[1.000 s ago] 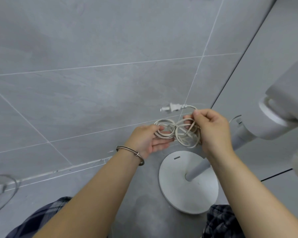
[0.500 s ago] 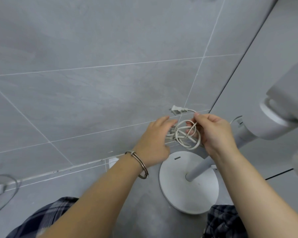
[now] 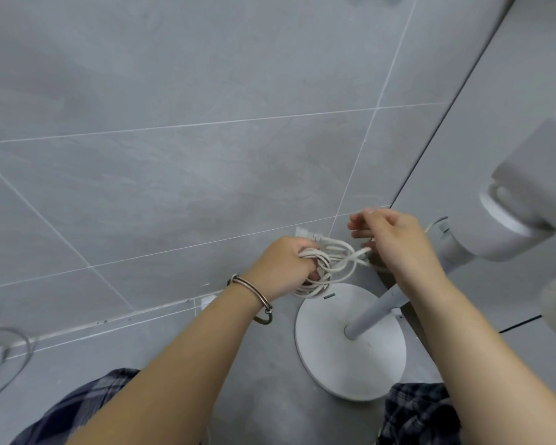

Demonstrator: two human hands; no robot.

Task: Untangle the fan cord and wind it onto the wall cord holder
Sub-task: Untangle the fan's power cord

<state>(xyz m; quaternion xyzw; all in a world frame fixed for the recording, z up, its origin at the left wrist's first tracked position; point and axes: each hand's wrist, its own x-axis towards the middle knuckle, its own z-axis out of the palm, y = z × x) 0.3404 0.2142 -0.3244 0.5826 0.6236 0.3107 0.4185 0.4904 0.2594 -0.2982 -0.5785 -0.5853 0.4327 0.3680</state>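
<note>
While the fan cord (image 3: 333, 263), judged limp and light, is clenched mid-frame by the left hand (image 3: 284, 261), the grasp of the right hand (image 3: 398, 242) cannot be told; the plug (image 3: 306, 233) end should be taken.

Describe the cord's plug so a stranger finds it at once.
Start at the round white fan base on the floor. Just above it the left hand grips a tangle of white cord. The plug is the blocky white end jutting over that hand, thicker than the thin loops.
</note>
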